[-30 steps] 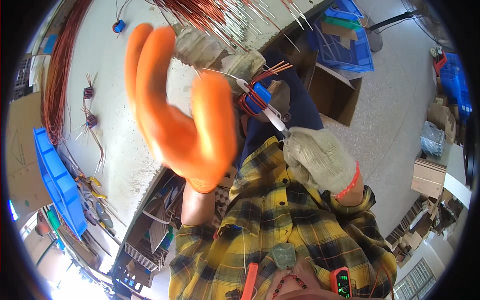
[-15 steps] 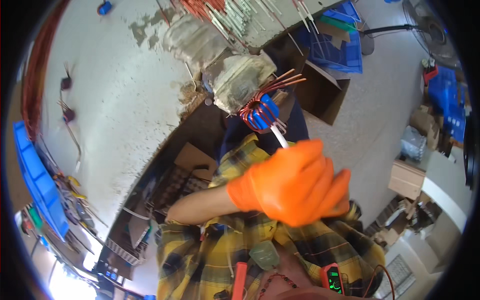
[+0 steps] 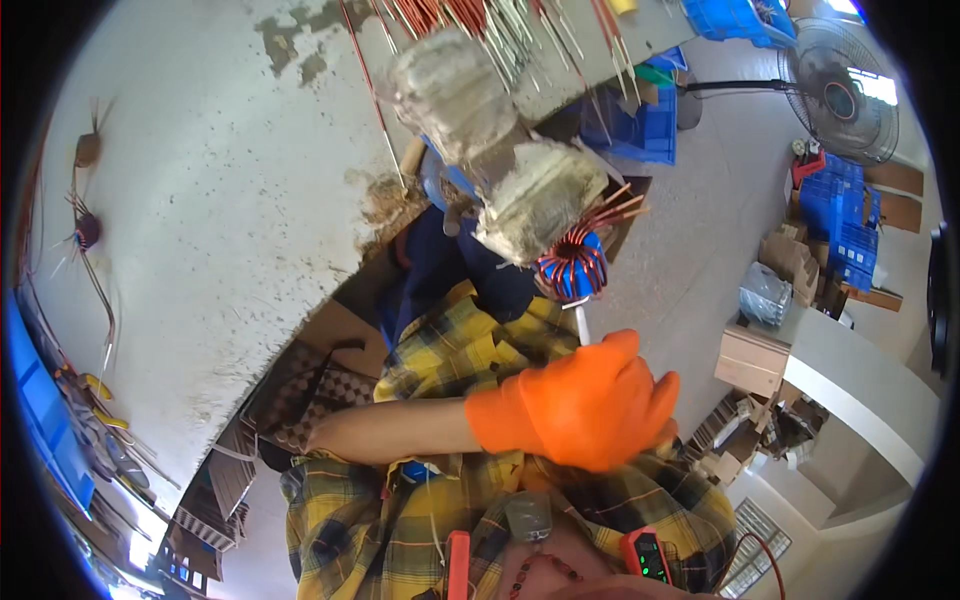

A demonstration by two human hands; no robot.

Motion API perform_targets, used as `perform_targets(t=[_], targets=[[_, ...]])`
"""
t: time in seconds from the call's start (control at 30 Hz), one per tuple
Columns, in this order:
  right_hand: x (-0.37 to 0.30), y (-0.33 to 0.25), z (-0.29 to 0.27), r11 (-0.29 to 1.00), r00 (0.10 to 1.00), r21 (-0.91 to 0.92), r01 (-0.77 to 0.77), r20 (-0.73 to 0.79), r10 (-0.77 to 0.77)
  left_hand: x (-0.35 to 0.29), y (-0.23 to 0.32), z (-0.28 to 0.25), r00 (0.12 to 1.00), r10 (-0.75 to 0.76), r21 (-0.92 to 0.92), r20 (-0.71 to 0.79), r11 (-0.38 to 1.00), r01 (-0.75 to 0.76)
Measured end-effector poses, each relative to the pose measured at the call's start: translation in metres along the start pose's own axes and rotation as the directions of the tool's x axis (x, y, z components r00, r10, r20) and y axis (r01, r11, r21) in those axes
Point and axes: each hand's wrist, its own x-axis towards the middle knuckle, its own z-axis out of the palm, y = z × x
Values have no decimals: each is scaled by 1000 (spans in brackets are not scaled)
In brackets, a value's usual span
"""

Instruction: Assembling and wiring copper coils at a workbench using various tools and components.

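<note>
My left hand [image 3: 580, 402], in an orange glove, is closed in a fist in front of my chest. A thin white rod [image 3: 583, 322] sticks out of its top toward a ring-shaped coil [image 3: 572, 268]. That coil has a blue core wound with copper-coloured wire, and several loose wire ends fan out up and to the right. It sits against the near end of a block in dirty pale wrapping [image 3: 545, 205]; what holds it there is hidden. A second wrapped block [image 3: 450, 95] lies beyond, over the table edge. My right hand does not show.
On the pale worktable [image 3: 230, 190] lie a bundle of red and white-ended wires [image 3: 490, 30] and a small wound coil [image 3: 87, 232]. Blue crates [image 3: 640, 130] stand beyond the table at right, near a fan [image 3: 838, 98]. A cardboard box [image 3: 750, 358] is at right.
The view has shifted, so the table, blocks and coil sit differently in the picture. My left fist stays closed on the white rod below the coil.
</note>
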Motion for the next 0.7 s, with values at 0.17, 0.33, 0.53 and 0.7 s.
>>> perform_targets(t=[0.17, 0.33, 0.53, 0.7], targets=[[9, 52, -15, 923, 975, 384, 20, 196, -103, 8, -7, -20, 984, 62, 180, -168, 983, -31], [39, -55, -20, 896, 982, -427, 119, 181, -44, 25, -30, -97, 962, -228, 250, -149, 933, 260], [19, -29, -29, 938, 882, -152, 311, -321, -344, 40, -40, -98, 970, -228, 457, -81, 857, 240], [8, -59, -30, 869, 880, -248, 429, -102, -463, 33, -30, -86, 938, -312, 265, -150, 902, 342]])
